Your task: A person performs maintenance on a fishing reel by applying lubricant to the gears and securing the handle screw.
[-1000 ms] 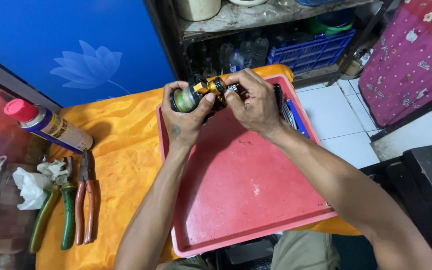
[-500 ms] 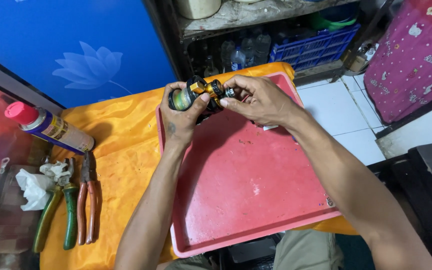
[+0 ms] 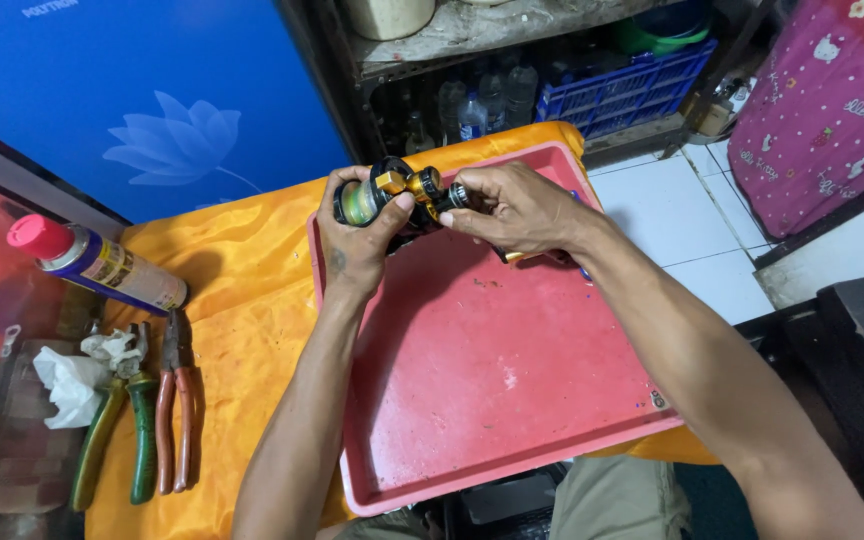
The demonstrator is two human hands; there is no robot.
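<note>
Over red tray, both hands' fingers pinch fishing reel.

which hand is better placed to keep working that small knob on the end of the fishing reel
Right. The right hand already pinches the knob end of the fishing reel, while the left hand is wrapped round its body, steadying it above the red tray.

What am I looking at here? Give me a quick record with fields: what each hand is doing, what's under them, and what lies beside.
left hand: grips a small black and gold fishing reel with green line on its spool
right hand: fingertips pinch the reel's knob end
surface below: red tray on an orange cloth
left of tray: orange-handled pliers, green-handled pliers, a white rag, a spray can with a pink cap lying on its side
behind: blue crate and bottles on a shelf
</note>
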